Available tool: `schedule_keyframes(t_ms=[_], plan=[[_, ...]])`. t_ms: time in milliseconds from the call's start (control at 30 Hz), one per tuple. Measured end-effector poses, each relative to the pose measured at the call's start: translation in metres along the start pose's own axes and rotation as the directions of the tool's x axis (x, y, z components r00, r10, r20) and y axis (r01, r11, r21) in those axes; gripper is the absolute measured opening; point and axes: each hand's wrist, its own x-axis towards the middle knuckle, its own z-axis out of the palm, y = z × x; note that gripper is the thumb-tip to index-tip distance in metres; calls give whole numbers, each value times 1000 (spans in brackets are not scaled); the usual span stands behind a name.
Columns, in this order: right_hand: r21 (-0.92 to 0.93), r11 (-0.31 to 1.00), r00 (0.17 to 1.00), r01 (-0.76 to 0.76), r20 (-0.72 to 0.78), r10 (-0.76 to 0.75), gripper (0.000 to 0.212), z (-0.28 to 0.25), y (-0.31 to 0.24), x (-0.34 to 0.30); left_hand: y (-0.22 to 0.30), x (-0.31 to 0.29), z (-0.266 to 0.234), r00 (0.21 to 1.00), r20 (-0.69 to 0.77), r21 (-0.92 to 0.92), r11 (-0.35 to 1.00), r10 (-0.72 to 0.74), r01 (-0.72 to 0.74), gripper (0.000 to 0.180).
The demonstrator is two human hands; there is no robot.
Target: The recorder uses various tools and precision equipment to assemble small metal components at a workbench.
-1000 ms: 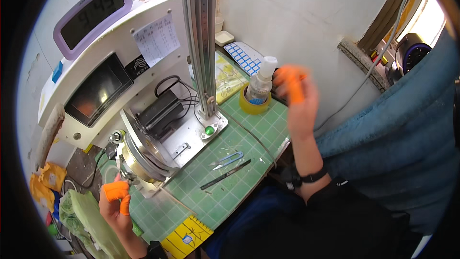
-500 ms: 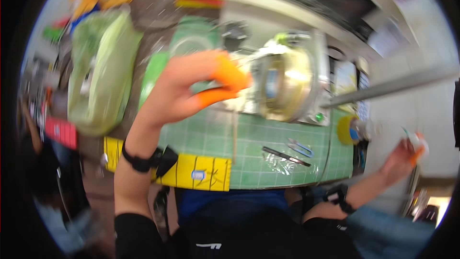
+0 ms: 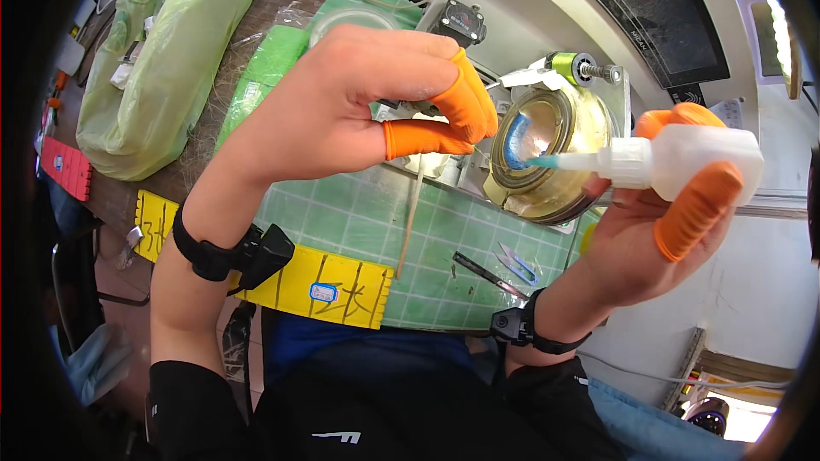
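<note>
My right hand (image 3: 662, 235), with orange finger cots, grips a small white squeeze bottle (image 3: 683, 158) held sideways. Its thin teal nozzle tip touches a blue band inside the brass-coloured ring (image 3: 547, 154) of the white machine (image 3: 555, 8). My left hand (image 3: 359, 94), also with orange finger cots, pinches its thumb and forefinger together just left of the ring. A thin pale strand (image 3: 410, 222) hangs from that pinch down over the green cutting mat (image 3: 342, 222).
Small snips (image 3: 515, 259) and a dark flat tool (image 3: 487, 273) lie on the mat. A yellow ruler strip (image 3: 316, 286) edges the bench. A green plastic bag (image 3: 158, 77) lies at the left. A dark screen (image 3: 670, 21) sits on the machine.
The view has swung round to face the ring closely. My right hand has brought the white bottle from the far right up to the ring. My left hand stays pinched beside the ring.
</note>
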Motion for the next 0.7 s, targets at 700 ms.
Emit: schedule_keyframes(t_ms=[700], plan=[[94, 991, 990, 100, 91, -108, 48, 7, 23, -4, -1, 0, -2, 1000, 15, 27, 999, 19, -20, 15]])
